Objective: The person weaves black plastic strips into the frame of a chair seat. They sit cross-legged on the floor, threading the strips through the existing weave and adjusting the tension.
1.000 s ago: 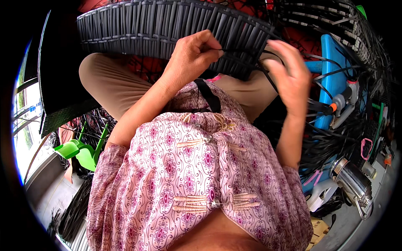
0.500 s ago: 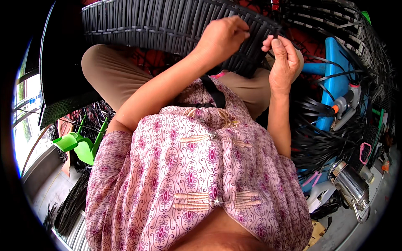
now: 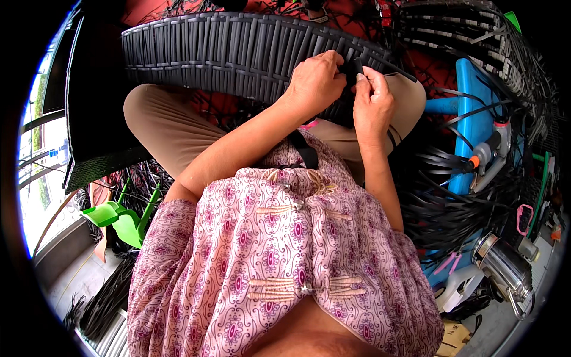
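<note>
A curved panel woven from black flat strips (image 3: 208, 47) lies across my lap, its right end over my right knee. My left hand (image 3: 315, 80) is closed over the panel's right part, fingers curled; what they hold, if anything, is hidden. Just beside it, my right hand (image 3: 375, 104) pinches a short black strip (image 3: 358, 64) between thumb and fingers, its end standing up from the weave. The two hands are a small gap apart. Near the panel's right end a dark strip end juts out past the rim.
At right, a blue plastic stool (image 3: 467, 119) bears loose black strips and a grey tool with an orange tip (image 3: 485, 152). Below it stands a metal flask (image 3: 502, 268). Green plastic scoops (image 3: 125, 223) and strip bundles (image 3: 107, 303) lie at left. Another black-and-white frame (image 3: 452, 24) is at upper right.
Both hands have come down and closer together, my right hand moving left toward the panel. More of the panel and red floor shows at the top as the view has shifted.
</note>
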The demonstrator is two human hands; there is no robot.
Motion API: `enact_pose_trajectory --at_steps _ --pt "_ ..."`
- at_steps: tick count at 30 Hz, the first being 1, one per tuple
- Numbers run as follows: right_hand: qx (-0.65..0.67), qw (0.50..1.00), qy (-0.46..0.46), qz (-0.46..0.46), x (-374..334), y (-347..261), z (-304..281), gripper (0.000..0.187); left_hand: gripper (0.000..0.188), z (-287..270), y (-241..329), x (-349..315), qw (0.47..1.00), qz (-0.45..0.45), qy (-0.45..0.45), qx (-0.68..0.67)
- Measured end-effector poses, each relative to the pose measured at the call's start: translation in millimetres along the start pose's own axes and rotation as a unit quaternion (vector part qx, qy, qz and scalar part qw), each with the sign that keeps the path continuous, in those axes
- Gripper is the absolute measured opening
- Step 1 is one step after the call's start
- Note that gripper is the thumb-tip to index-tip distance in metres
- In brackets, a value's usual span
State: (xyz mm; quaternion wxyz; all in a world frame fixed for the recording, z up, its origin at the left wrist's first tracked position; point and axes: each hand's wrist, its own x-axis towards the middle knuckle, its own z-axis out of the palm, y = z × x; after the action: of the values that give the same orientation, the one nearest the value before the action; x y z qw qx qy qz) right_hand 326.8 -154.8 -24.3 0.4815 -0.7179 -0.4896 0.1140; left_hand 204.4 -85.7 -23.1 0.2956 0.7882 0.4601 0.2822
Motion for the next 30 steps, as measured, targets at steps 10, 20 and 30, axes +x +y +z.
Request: enact_pose_trajectory --at_steps 10,20,30 --pt "-0.112 0.992 -0.058 -0.016 5.3 -6.4 -3.4 0.018 0.032 -1.5 -4.3 -2.1 0.997 0.016 0.016 -0.068" --pt "0.016 0.975 -0.205 0.087 24.4 -3.5 -16.5 0.021 0.028 -23.0 -17.2 13.4 0.989 0.122 -0.08 0.037" --pt "-0.07 0.983 -0.033 -0.168 3.8 -32.1 -14.1 0.021 0.016 -71.1 -19.8 -16.9 0.995 0.087 -0.024 -0.041"
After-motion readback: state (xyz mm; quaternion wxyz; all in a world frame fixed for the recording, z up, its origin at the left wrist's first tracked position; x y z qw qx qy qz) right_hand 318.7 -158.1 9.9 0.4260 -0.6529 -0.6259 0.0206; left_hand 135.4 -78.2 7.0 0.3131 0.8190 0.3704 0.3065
